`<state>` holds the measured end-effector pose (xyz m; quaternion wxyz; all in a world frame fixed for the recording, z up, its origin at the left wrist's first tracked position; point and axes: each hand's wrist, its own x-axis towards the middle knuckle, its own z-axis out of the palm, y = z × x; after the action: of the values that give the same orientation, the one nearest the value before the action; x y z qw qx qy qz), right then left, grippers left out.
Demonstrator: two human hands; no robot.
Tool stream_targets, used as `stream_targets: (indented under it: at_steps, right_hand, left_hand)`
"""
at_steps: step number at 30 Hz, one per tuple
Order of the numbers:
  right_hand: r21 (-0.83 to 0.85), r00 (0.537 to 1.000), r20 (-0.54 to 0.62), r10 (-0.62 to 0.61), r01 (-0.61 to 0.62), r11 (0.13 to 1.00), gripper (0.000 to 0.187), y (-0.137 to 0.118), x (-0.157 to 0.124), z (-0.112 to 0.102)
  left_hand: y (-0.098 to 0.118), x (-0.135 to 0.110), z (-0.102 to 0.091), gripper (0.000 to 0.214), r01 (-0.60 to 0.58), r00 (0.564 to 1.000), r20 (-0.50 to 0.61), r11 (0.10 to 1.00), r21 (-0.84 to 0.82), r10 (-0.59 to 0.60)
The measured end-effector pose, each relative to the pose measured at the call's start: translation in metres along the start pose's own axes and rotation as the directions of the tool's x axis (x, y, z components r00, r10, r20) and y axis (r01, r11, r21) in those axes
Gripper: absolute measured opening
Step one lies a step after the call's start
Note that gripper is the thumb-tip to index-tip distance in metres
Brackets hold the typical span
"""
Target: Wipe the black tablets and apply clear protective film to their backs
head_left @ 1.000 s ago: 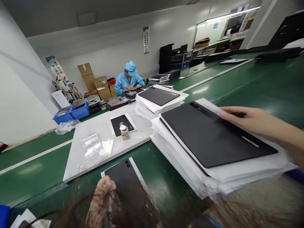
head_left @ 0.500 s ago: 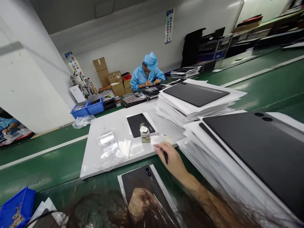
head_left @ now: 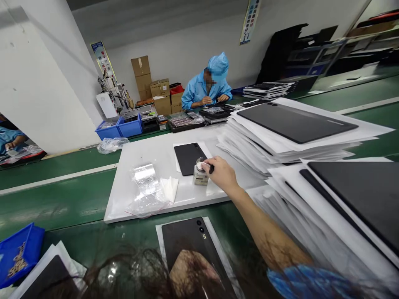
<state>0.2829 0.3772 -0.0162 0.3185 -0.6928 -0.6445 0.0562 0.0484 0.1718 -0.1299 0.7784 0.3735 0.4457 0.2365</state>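
Note:
My right hand (head_left: 220,173) is closed at the top of a small squat bottle (head_left: 200,177) with a raised lid. A black pen-like stick (head_left: 211,169) sticks out of its fingers, and something white shows at the fingertips, too small to name. Behind the bottle a dark tablet back cover (head_left: 188,158) lies on a white sheet. Nearest me, a dark grey tablet cover (head_left: 183,234) with two camera rings rests on white paper. My left hand (head_left: 191,268) lies over its lower part, its fingers hidden behind strands of hair.
The white board (head_left: 124,195) bears a clear plastic bag (head_left: 146,191) and a folded white wipe (head_left: 170,187). Stacks of covers between paper sheets (head_left: 258,149) stand at right. A blue bin (head_left: 29,249) holds small tan pieces. Across the bench a person in blue (head_left: 205,87) works.
My right hand has moved from the board's front edge, right of the bottle, up to the bottle's top. The view has shifted slightly. My left hand stays on the near cover.

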Motion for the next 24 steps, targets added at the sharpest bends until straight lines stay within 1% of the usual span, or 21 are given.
stream_targets:
  at_steps: [3,6,9,12,14,16,17,19,22,24]
  right_hand:
    - [-0.011,1.000,0.025,0.008,-0.008,1.000,0.021,0.002,0.006,-0.005]
    - [-0.005,0.999,0.044,0.014,-0.014,1.000,0.019,0.001,0.008,-0.006]
    - [0.013,0.999,0.045,0.019,-0.019,1.000,0.019,-0.001,0.011,-0.005]
    - [0.044,0.999,0.034,0.010,-0.012,0.999,0.019,0.000,0.013,-0.004]
    - [0.080,1.000,0.014,-0.023,0.022,0.997,0.019,0.003,0.005,-0.005]
    - [0.129,0.997,-0.009,-0.083,0.083,0.988,0.021,0.006,-0.018,-0.004]
    - [0.156,0.993,-0.015,-0.120,0.121,0.980,0.023,0.008,-0.035,-0.003]
    - [0.212,0.979,-0.004,-0.204,0.201,0.956,0.025,0.013,-0.080,0.003]
    - [0.283,0.945,0.064,-0.320,0.290,0.914,0.025,0.020,-0.147,0.020]
    - [0.309,0.925,0.107,-0.365,0.318,0.896,0.028,0.026,-0.175,0.035]
  left_hand:
    - [0.006,-0.004,0.005,0.068,-0.081,0.996,-0.031,0.995,0.060,0.083]
    - [0.013,-0.008,0.008,0.064,-0.093,0.995,-0.027,0.990,0.102,0.096]
    - [0.017,-0.011,0.008,0.069,-0.107,0.994,-0.015,0.985,0.137,0.110]
    - [0.016,-0.012,0.006,0.077,-0.113,0.993,0.006,0.981,0.159,0.114]
    - [0.014,-0.013,0.004,0.077,-0.108,0.994,0.016,0.980,0.169,0.106]
    - [0.015,-0.014,0.004,0.074,-0.099,0.995,0.025,0.979,0.179,0.096]
    - [0.016,-0.015,0.005,0.072,-0.095,0.995,0.032,0.979,0.182,0.091]
    - [0.019,-0.018,0.006,0.070,-0.091,0.995,0.045,0.979,0.182,0.084]
    - [0.026,-0.023,0.008,0.068,-0.083,0.995,0.065,0.981,0.174,0.073]
    - [0.029,-0.025,0.009,0.067,-0.075,0.995,0.075,0.983,0.167,0.063]
